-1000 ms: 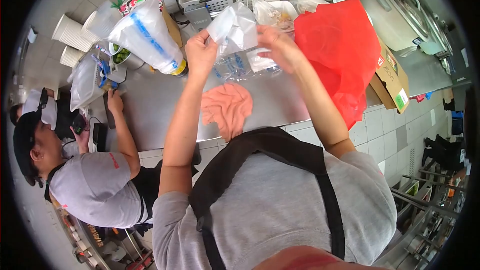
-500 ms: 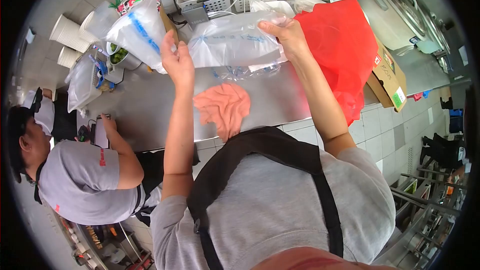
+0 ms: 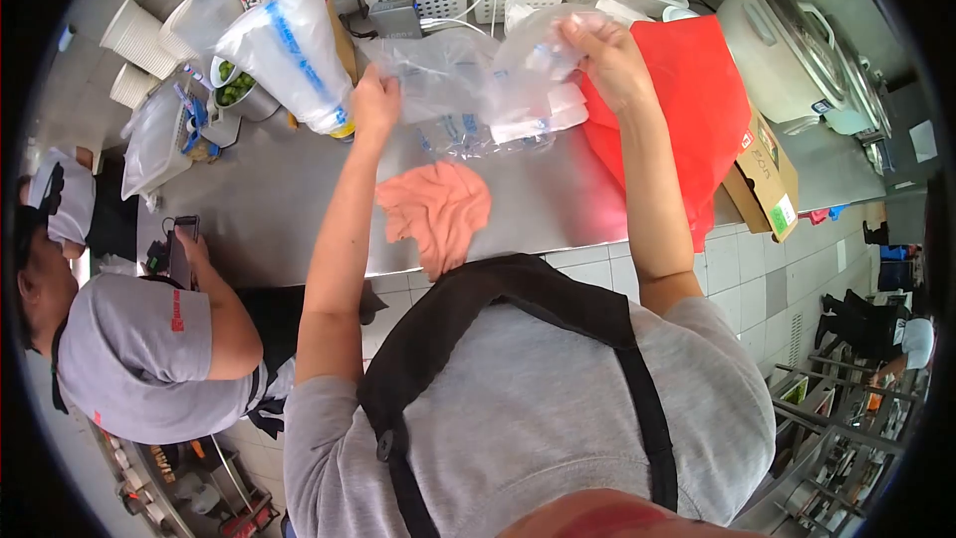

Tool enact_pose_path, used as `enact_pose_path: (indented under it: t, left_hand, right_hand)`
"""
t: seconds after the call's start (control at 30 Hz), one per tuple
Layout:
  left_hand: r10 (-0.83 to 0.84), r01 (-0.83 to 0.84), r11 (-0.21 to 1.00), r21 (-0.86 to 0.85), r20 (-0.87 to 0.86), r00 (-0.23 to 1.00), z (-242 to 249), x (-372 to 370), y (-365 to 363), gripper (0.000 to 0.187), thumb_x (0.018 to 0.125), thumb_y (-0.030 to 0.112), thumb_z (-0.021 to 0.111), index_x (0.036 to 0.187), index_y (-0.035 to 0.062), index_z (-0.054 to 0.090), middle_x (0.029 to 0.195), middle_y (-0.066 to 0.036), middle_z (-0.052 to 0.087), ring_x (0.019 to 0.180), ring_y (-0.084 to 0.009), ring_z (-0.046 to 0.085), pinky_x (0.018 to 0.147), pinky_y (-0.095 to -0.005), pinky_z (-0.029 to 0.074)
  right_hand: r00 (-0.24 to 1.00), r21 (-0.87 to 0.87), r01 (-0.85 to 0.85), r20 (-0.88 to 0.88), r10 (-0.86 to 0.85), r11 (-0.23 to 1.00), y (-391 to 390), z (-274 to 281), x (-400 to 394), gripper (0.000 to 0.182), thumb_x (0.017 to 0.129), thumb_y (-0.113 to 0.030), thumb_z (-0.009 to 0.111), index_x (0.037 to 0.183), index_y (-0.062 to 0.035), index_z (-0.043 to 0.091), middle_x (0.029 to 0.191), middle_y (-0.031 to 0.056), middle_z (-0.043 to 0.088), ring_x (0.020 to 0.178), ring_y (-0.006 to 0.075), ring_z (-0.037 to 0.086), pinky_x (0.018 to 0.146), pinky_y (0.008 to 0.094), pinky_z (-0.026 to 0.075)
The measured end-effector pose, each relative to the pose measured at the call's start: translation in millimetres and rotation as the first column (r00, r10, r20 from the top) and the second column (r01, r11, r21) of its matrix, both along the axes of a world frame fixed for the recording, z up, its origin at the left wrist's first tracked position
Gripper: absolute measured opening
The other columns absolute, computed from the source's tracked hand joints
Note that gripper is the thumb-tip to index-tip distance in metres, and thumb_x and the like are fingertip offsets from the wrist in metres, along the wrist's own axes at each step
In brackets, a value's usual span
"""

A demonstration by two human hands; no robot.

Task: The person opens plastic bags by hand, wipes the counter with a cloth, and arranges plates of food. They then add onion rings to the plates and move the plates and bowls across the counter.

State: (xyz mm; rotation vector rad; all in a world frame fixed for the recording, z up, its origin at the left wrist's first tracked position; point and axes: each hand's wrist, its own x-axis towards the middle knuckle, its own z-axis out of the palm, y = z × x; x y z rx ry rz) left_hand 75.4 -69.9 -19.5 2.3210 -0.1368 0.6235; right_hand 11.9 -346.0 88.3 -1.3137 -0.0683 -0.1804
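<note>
I see, from far away, a long, shiny metal table, with a big red bag lying on its right and drooping over the near edge. A thin see-through bag is spread out over the table, between the two hands, and a crumpled peach cloth lies closer to me. My hands are apart, the right hand pinching one side of the see-through bag and the left hand gripping the other.

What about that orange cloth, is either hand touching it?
No, the left hand and right hand grip the clear plastic, while the orange cloth lies apart on the metal counter.
</note>
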Motion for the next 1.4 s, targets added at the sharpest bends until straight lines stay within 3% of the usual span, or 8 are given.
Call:
enact_pose_path:
  t: [0.27, 0.4, 0.53, 0.67, 0.77, 0.83, 1.27, 1.4]
  left_hand:
    - [-0.209, 0.202, 0.978, 0.062, 0.408, 0.889, 53.4, -31.8, -48.9, 0.055, 0.072, 0.01, 0.053, 0.125, 0.0088, 0.038, 0.131, -0.02, 0.032, 0.121, -0.0385, 0.027, 0.098, -0.0424, 0.026]
    - [-0.524, 0.452, 0.738, 0.501, 0.004, 0.852, 9.7, -30.7, -66.5, 0.049, 0.079, 0.028, 0.052, 0.125, 0.0172, 0.04, 0.132, -0.011, 0.033, 0.122, -0.0356, 0.027, 0.095, -0.0513, 0.026]
    - [-0.161, 0.49, 0.657, 0.573, -0.528, 0.834, -16.0, -27.0, -53.1, 0.043, 0.083, 0.039, 0.046, 0.121, 0.0205, 0.045, 0.133, -0.008, 0.032, 0.123, -0.0333, 0.027, 0.092, -0.057, 0.026]
    - [-0.168, 0.46, 0.608, 0.647, -0.462, 0.871, 13.7, -11.5, -52.2, 0.044, 0.082, 0.04, 0.047, 0.121, 0.019, 0.045, 0.131, -0.007, 0.035, 0.121, -0.0326, 0.031, 0.092, -0.0527, 0.029]
    - [-0.564, 0.57, 0.82, -0.056, -0.253, 0.786, 42.4, -4.9, -59.1, 0.049, 0.083, 0.041, 0.048, 0.122, 0.0116, 0.044, 0.128, -0.01, 0.04, 0.117, -0.03, 0.036, 0.091, -0.0454, 0.033]
    - [-0.821, 0.494, 0.468, -0.733, -0.154, 0.55, 62.2, -12.6, -75.8, 0.061, 0.081, 0.045, 0.051, 0.125, 0.0044, 0.038, 0.123, -0.012, 0.044, 0.115, -0.027, 0.039, 0.09, -0.039, 0.035]
    - [-0.98, 0.12, -0.191, -0.974, 0.197, 0.041, 44.0, -24.3, -101.8, 0.079, 0.073, 0.056, 0.053, 0.129, 0.0055, 0.029, 0.127, -0.012, 0.04, 0.114, -0.0274, 0.04, 0.092, -0.04, 0.034]
    - [-0.924, 0.083, -0.35, -0.933, 0.359, 0.129, 60.8, -53.6, -112.5, 0.073, 0.071, 0.05, 0.059, 0.125, 0.0073, 0.035, 0.123, -0.011, 0.044, 0.11, -0.0273, 0.045, 0.091, -0.0419, 0.037]
  right_hand:
    - [0.99, -0.416, -0.135, -0.025, 0.137, 0.899, 1.2, 24.2, -5.2, 0.017, 0.078, -0.014, 0.059, 0.087, 0.0009, 0.062, 0.071, 0.0032, 0.061, 0.066, 0.0083, 0.056, 0.06, 0.0223, 0.044]
    - [0.963, -0.314, -0.26, -0.015, 0.269, 0.913, 4.1, 30.5, -0.3, 0.01, 0.075, -0.011, 0.062, 0.078, -0.0021, 0.063, 0.069, 0.0005, 0.06, 0.061, 0.006, 0.051, 0.057, 0.0203, 0.039]
    - [0.953, -0.277, -0.064, 0.268, 0.141, 0.959, -33.8, 69.4, -10.3, 0.01, 0.075, -0.013, 0.064, 0.075, -0.0031, 0.061, 0.069, 0.0002, 0.058, 0.061, 0.0067, 0.051, 0.058, 0.0207, 0.04]
    - [0.959, -0.169, 0.008, 0.282, 0.04, 0.986, -48.5, 86.7, -21.4, 0.015, 0.077, -0.018, 0.063, 0.082, -0.0033, 0.059, 0.071, -0.0002, 0.058, 0.065, 0.0074, 0.053, 0.062, 0.0215, 0.042]
    - [0.928, -0.142, -0.198, 0.292, 0.233, 0.97, -51.2, 78.5, -22.6, 0.018, 0.079, -0.019, 0.062, 0.09, -0.0047, 0.059, 0.079, -0.0011, 0.058, 0.073, 0.0067, 0.053, 0.067, 0.022, 0.042]
    - [0.907, -0.125, -0.273, 0.296, 0.299, 0.954, -48.1, 71.9, -21.0, 0.019, 0.079, -0.019, 0.062, 0.092, -0.0054, 0.059, 0.081, -0.0015, 0.058, 0.076, 0.0063, 0.052, 0.069, 0.0224, 0.042]
    - [0.836, 0.256, -0.514, 0.365, 0.41, 0.819, -46.5, 33.3, -6.8, 0.042, 0.071, -0.014, 0.058, 0.108, 0.0026, 0.048, 0.096, 0.0088, 0.057, 0.087, 0.0169, 0.057, 0.078, 0.0285, 0.045]
    - [0.632, 0.434, -0.774, 0.482, 0.606, 0.462, -18.6, 29.0, -1.1, 0.04, 0.072, -0.013, 0.054, 0.107, 0.004, 0.048, 0.094, 0.0104, 0.058, 0.086, 0.0198, 0.057, 0.078, 0.0307, 0.045]
